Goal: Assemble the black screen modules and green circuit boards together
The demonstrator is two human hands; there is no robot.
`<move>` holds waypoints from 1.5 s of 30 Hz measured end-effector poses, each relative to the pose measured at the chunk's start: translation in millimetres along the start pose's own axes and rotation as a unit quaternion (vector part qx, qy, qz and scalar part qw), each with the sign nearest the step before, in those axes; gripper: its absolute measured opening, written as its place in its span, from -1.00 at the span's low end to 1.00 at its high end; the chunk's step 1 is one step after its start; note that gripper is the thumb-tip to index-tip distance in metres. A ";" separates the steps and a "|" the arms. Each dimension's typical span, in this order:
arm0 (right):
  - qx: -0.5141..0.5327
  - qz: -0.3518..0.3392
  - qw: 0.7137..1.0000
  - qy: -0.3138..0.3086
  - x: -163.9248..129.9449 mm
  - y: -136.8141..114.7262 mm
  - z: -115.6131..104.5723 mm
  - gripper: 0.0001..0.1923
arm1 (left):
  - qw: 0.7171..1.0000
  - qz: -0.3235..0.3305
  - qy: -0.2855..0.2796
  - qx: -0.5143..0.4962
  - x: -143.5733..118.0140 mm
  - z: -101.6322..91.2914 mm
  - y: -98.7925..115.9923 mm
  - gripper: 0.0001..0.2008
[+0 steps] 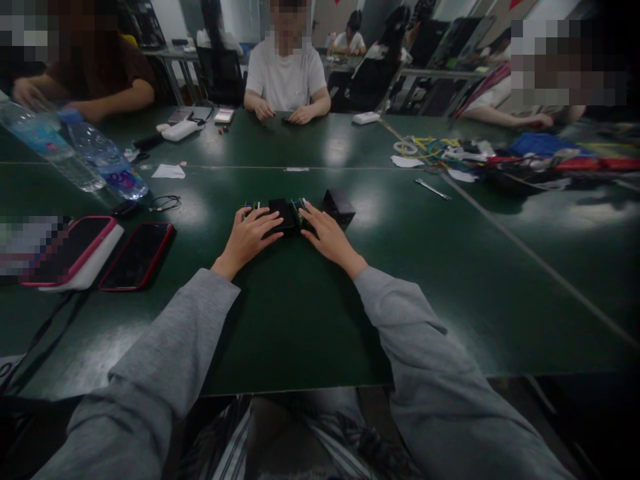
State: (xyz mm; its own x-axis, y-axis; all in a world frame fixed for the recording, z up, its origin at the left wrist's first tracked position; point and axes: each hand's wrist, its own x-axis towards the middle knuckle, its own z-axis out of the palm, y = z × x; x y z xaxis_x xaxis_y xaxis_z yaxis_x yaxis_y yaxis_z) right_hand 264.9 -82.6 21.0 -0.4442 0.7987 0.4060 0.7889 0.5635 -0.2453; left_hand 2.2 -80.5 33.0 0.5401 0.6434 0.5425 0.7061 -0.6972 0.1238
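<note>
My left hand [250, 232] is bent over a small black box [281, 213], its fingers on the box's left side and the thumb low at the front. Behind those fingers shows a small bit of electronics [247, 209], mostly hidden. To the right, my right hand [326, 233] has its fingers and thumb around a green circuit board [297, 208] that stands tilted close beside the box. Much of the board is covered by the fingers. Just behind my right hand, a second black box [340, 205] sits on the green table [300, 320].
Two phones [137, 257] [73, 250] and two water bottles [107, 160] [55, 150] are on the left. A wrench [433, 189] lies at the right, before a heap of cables [450, 150]. Across the table sits a person in a white shirt [286, 77]; others sit at both sides.
</note>
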 end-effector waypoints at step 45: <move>0.022 0.246 0.948 0.202 0.3 73.2 12.5 -0.38 | 0.989 0.081 -0.125 -0.014 -1.3 9.6 51.5 -0.53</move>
State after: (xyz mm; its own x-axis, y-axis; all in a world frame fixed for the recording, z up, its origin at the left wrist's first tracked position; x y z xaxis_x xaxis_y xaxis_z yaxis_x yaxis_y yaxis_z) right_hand 317.3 -38.4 -7.9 0.1799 0.8255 0.5350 0.8361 0.1582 -0.5253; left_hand 42.3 -114.2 30.8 0.7438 0.5784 0.3351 0.5901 -0.8036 0.0772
